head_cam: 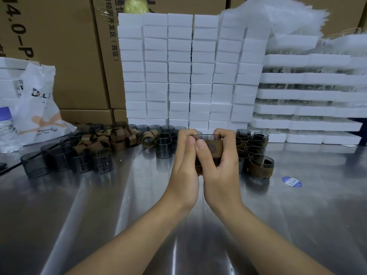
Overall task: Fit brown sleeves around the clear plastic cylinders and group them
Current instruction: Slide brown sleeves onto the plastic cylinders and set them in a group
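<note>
Both hands hold one clear smoky plastic cylinder [206,137] with a brown sleeve [214,149] around it, above the middle of the steel table. My left hand [185,165] grips its left side with fingers curled over the rim. On the other side my right hand [220,167] grips it, thumb pressed on the sleeve. Bare cylinders [99,162] stand at the left and another bare group [163,146] behind my hands. A pile of loose brown sleeves [117,137] lies between them. Sleeved cylinders [258,165] are grouped at the right.
A wall of white foam blocks [190,72] stands behind the work area, with stacked foam trays [305,108] at the right. Cardboard boxes [65,56] rise at the back left. A white plastic bag [39,108] and water bottle [7,132] sit far left. A blue sticker [292,182] lies on the table.
</note>
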Action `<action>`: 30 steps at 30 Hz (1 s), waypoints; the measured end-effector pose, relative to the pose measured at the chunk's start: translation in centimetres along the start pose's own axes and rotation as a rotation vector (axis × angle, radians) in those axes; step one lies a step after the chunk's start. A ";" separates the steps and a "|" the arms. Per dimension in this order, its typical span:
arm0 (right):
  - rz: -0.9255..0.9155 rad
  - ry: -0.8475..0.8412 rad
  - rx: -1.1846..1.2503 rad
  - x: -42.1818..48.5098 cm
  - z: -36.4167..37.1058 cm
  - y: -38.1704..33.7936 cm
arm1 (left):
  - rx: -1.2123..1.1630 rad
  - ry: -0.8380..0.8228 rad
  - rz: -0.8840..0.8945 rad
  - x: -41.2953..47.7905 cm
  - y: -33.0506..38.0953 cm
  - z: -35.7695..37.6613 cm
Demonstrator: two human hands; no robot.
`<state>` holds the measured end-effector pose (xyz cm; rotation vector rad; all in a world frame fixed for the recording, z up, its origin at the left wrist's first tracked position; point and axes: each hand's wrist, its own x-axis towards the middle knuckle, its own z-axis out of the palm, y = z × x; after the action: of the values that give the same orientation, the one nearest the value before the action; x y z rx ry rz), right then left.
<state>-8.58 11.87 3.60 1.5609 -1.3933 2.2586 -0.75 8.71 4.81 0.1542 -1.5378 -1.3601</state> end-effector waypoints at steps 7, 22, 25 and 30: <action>-0.013 -0.001 0.022 0.7 -0.7 -0.8 | -0.072 -0.049 -0.053 0.6 0.1 -0.2; 0.038 0.066 0.121 0.2 -0.4 -0.2 | -0.218 0.001 -0.199 0.1 0.2 0.5; 0.025 0.067 0.127 0.1 -0.4 -0.2 | -0.291 0.002 -0.194 0.0 0.1 0.6; 0.036 0.069 0.156 0.2 -0.5 -0.1 | -0.380 0.014 -0.188 -0.1 -0.3 0.8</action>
<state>-8.99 12.17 3.80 1.4947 -1.2666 2.4706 -1.47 9.21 4.67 0.0716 -1.2499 -1.7711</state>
